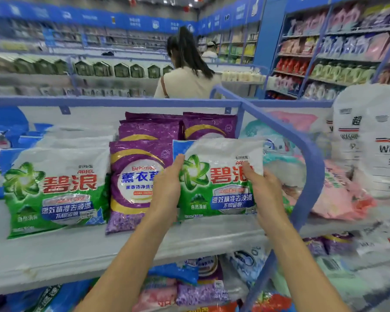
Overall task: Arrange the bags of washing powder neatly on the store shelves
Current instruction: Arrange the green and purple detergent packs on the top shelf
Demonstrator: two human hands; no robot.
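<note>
I hold a green and white washing powder bag (218, 176) upright at the right end of the white shelf (77, 251). My left hand (167, 188) grips its left edge, thumb on the front. My right hand (263, 188) grips its right edge, thumb over the red lettering. A row of matching green and white bags (54, 190) stands at the left. Purple bags (135, 176) stand between, with more purple ones (209, 126) behind the held bag.
A blue rail (302, 149) curves down just right of the held bag. Beyond it lie pink bags (338, 194) and tall white bags (369, 140). Mixed bags fill the lower shelf (196, 284). A person (187, 73) stands in the aisle behind.
</note>
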